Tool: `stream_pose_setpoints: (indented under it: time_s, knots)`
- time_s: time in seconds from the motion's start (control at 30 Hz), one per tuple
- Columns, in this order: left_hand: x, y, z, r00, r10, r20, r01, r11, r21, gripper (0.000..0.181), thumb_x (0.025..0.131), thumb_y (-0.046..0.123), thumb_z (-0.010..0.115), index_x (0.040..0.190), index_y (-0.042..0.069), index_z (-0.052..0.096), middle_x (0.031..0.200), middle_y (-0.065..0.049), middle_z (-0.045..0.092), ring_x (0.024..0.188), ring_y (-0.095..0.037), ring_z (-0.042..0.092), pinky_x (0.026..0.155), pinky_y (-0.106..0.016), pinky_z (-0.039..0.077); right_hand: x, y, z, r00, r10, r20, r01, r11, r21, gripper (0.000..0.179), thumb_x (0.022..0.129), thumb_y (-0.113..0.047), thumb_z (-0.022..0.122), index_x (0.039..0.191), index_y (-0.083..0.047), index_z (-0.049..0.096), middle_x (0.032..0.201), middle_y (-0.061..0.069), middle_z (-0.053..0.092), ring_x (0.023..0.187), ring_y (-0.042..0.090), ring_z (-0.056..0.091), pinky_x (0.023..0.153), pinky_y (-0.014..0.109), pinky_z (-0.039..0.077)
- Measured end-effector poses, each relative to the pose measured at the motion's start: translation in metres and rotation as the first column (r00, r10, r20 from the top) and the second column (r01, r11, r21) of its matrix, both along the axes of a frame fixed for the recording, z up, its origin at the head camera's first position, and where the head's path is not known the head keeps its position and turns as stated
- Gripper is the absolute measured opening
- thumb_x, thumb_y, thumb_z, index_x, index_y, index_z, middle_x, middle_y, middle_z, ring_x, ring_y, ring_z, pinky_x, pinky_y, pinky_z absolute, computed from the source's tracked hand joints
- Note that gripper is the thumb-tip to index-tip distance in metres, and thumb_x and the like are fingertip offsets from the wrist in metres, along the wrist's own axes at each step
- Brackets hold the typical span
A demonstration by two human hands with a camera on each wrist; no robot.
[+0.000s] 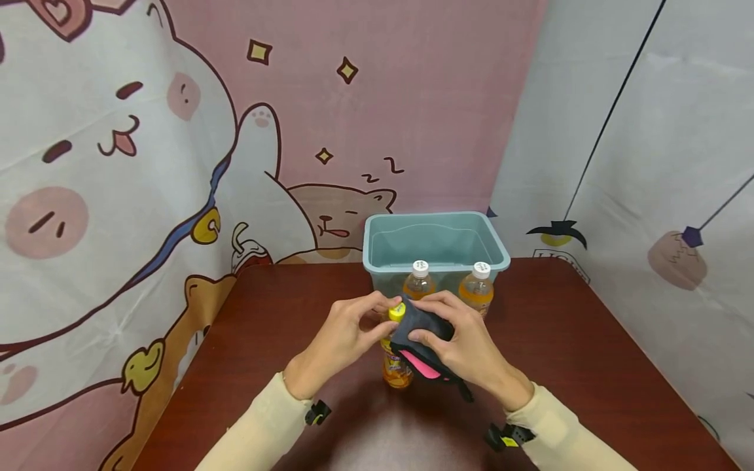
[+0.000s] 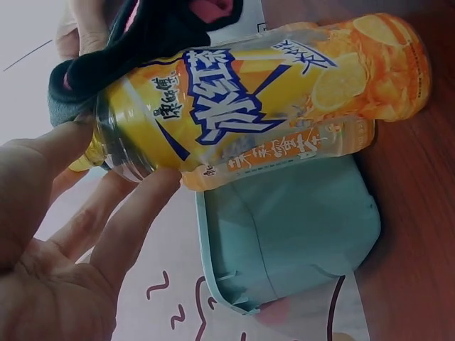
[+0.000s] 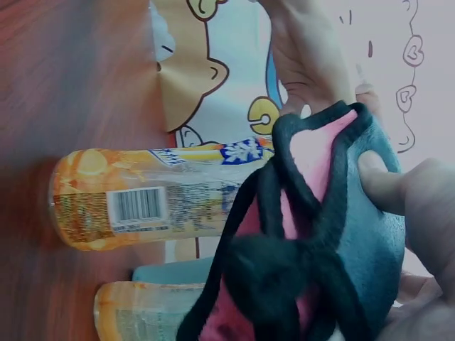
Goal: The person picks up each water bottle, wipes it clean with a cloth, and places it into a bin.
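A bottle of iced tea (image 2: 234, 99) with a yellow cap (image 1: 397, 312) and a yellow-and-orange label stands upright on the table. My left hand (image 1: 343, 330) holds it at the top, thumb and fingers at the cap and shoulder. My right hand (image 1: 468, 337) grips a bunched dark grey cloth (image 1: 419, 324) between thumb and fingers. The cloth has a pink lining (image 3: 316, 153) and black edging, and it lies against the bottle's upper part, hiding some of the neck and shoulder in the head view.
Two white-capped bottles of orange drink, one on the left (image 1: 419, 282) and one on the right (image 1: 476, 288), stand behind the hands. A light blue plastic bin (image 1: 377, 278) sits behind them at the back of the dark red table (image 1: 283, 307). Printed cartoon curtains (image 1: 377, 98) surround it.
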State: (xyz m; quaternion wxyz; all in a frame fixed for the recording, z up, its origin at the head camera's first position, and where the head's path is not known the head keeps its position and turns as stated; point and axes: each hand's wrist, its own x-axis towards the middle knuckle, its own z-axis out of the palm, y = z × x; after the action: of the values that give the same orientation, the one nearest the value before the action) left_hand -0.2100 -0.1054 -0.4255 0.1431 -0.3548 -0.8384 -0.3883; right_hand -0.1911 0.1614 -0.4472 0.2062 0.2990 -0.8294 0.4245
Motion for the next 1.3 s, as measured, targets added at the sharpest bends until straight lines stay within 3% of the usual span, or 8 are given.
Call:
stream_pose_setpoints:
  time_s: [0.3,0.47,0.6,0.77,0.9,1.03,1.3]
  knots:
    - [0.001,-0.001,0.001,1.0,0.014,-0.019,-0.014,1.0,-0.006,0.031,0.101,0.02,0.094,0.128,0.015,0.079,0.116,-0.002,0.091,0.1,-0.013,0.085,0.092,-0.038,0.074,-0.001,-0.004,-0.014,1.0,-0.003,-0.009,0.004,0.998,0.066,0.07,0.086,-0.022,0.105,0.15,-0.011,0.078,0.147,0.004,0.073,0.128,0.025,0.076,0.098,0.033,0.071]
    - [0.001,-0.003,0.003,1.0,-0.001,-0.026,0.0,1.0,-0.02,0.032,0.103,0.02,0.091,0.131,0.015,0.079,0.12,-0.001,0.091,0.109,-0.015,0.087,0.095,-0.033,0.073,0.0,-0.004,-0.019,0.997,-0.029,-0.065,0.033,0.997,0.068,0.071,0.082,-0.017,0.105,0.148,-0.008,0.079,0.142,0.006,0.075,0.124,0.026,0.079,0.101,0.018,0.065]
    - [0.001,-0.004,0.004,1.0,-0.018,-0.018,0.018,1.0,-0.023,0.029,0.104,0.018,0.089,0.131,0.014,0.078,0.126,-0.003,0.09,0.118,-0.017,0.087,0.1,-0.038,0.073,0.0,-0.002,-0.023,0.994,-0.042,-0.103,0.05,0.996,0.071,0.073,0.081,-0.014,0.105,0.15,-0.008,0.079,0.135,0.005,0.077,0.118,0.023,0.08,0.099,0.006,0.058]
    - [0.001,-0.003,0.003,1.0,-0.008,-0.001,0.008,1.0,-0.023,0.026,0.104,0.018,0.089,0.127,0.014,0.077,0.128,-0.003,0.089,0.115,-0.016,0.087,0.1,-0.039,0.073,0.0,0.003,-0.029,0.992,-0.04,-0.121,0.051,0.995,0.085,0.069,0.08,-0.01,0.106,0.145,-0.005,0.081,0.128,0.005,0.079,0.11,0.022,0.082,0.088,0.016,0.065]
    - [0.004,-0.003,0.0,1.0,0.005,0.008,-0.005,1.0,-0.002,0.024,0.102,0.019,0.091,0.121,0.013,0.076,0.128,-0.003,0.089,0.107,-0.013,0.084,0.093,-0.032,0.073,-0.002,0.008,-0.038,0.997,-0.019,-0.078,0.029,0.992,0.126,0.055,0.082,-0.009,0.105,0.134,-0.003,0.086,0.124,0.004,0.081,0.105,0.021,0.082,0.082,0.029,0.069]
    - [0.005,-0.001,0.0,1.0,0.016,-0.02,-0.016,1.0,0.002,0.024,0.101,0.018,0.093,0.116,0.012,0.075,0.125,-0.005,0.087,0.103,-0.014,0.082,0.088,-0.032,0.073,-0.006,0.013,-0.052,1.0,0.015,0.01,-0.016,0.976,0.215,0.047,0.087,-0.012,0.103,0.13,-0.004,0.087,0.124,0.001,0.08,0.105,0.018,0.082,0.084,0.03,0.069]
    - [0.009,-0.001,0.003,0.998,0.038,-0.051,-0.04,0.999,-0.034,0.027,0.101,0.019,0.094,0.118,0.011,0.075,0.113,-0.005,0.079,0.105,-0.018,0.085,0.096,-0.035,0.073,-0.02,0.012,-0.08,0.984,0.102,0.148,-0.154,0.9,0.409,0.045,0.092,-0.014,0.101,0.131,0.003,0.086,0.122,0.008,0.081,0.108,0.02,0.083,0.088,0.029,0.071]
